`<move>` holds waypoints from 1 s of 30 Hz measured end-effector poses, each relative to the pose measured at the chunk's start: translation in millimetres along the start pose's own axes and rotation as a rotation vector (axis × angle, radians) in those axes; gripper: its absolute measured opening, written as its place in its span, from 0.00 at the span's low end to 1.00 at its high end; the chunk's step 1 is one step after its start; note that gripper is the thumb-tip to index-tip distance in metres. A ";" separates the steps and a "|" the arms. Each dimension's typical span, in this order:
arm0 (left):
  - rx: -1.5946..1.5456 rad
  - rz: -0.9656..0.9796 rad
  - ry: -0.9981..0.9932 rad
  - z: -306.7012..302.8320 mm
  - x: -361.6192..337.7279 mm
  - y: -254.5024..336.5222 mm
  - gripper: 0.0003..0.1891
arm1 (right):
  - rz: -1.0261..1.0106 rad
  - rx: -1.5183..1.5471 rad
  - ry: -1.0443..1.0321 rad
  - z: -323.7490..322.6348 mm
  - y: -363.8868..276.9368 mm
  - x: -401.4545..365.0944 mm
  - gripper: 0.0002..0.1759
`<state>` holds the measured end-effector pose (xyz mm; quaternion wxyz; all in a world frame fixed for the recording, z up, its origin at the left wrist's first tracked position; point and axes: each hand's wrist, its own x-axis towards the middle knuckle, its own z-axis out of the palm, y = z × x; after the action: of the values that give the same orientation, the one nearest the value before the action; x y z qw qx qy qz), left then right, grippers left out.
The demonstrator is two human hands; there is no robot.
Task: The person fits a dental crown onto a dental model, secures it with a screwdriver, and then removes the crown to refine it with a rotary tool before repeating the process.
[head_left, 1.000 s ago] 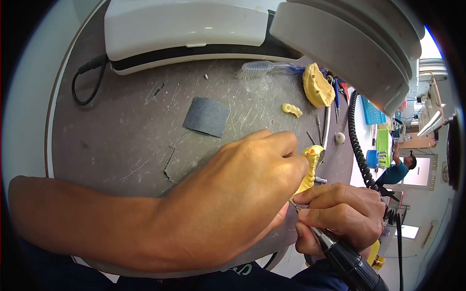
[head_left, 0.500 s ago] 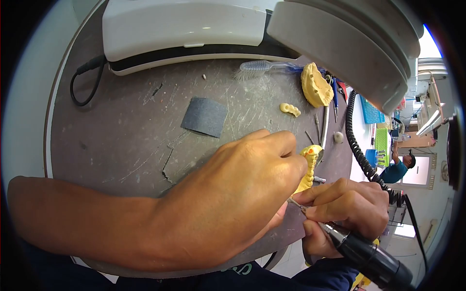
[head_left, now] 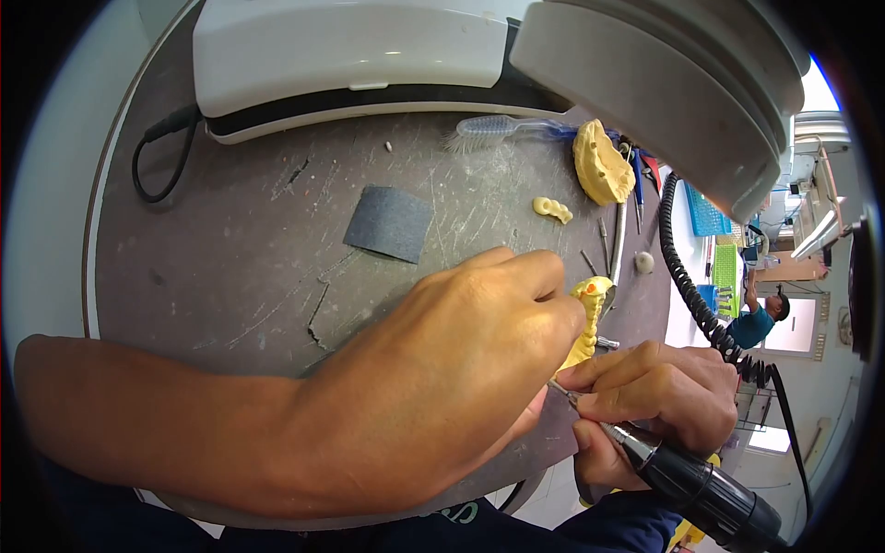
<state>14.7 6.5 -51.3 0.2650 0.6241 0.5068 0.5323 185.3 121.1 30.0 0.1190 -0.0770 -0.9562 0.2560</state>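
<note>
My left hand (head_left: 470,359) is closed around a yellow dental model (head_left: 583,348) with an orange spot near its top end. Most of that model is hidden behind the fingers. In my right hand (head_left: 668,392) is a black and silver dental handpiece (head_left: 710,488), gripped near its nose between thumb and fingers. Its thin metal bur (head_left: 560,389) points up and left to the lower end of the model, right by the left thumb. The right fingertips are close against the model's lower edge.
Grey sandpaper (head_left: 389,224), a clear-handled brush (head_left: 489,129), a plaster dental model (head_left: 603,166) and a small tooth piece (head_left: 551,210) lie on the scratched bench. A white device (head_left: 350,60) and grey lamp head (head_left: 654,101) stand beyond; a coiled cable (head_left: 678,263) hangs right. A person (head_left: 751,324) works farther off.
Almost nothing differs. The handpiece and right hand have shifted very slightly, while the left hand keeps its hold on the dental model.
</note>
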 end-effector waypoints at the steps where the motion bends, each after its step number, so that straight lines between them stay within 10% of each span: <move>1: -0.002 -0.003 -0.003 -0.2 0.0 0.3 0.11 | -0.017 -0.014 0.006 1.1 1.1 -0.3 0.15; 30: -0.024 -0.003 0.005 0.9 -2.9 -0.7 0.09 | 0.147 -0.048 -0.247 -17.0 -16.1 18.8 0.09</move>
<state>15.5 4.2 -53.3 0.2723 0.6187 0.5020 0.5395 170.3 119.2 56.0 -0.0204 -0.1175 -0.9613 0.2486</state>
